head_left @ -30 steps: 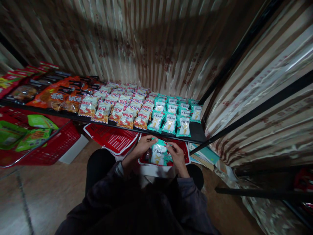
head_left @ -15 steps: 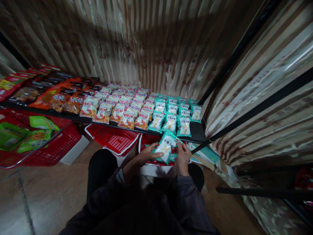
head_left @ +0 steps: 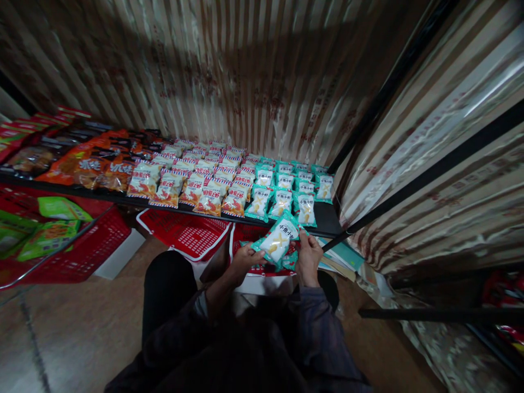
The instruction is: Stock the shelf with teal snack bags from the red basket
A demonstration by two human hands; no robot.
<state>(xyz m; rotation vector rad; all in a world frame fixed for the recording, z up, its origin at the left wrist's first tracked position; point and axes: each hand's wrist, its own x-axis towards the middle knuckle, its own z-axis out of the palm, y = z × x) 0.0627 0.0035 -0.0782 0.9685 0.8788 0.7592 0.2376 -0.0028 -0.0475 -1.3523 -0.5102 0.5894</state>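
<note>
Teal-and-white packet (head_left: 278,244) over red basket (head_left: 241,233), long axis slanting up-right toward shelf (head_left: 327,216), your left hand (head_left: 244,258) pinching its lower-left corner, your right hand (head_left: 309,256) its upper-right edge.

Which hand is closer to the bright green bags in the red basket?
Left. The left hand is off to the right of the green bags; the right hand is farther right, past the teal packet.
</note>
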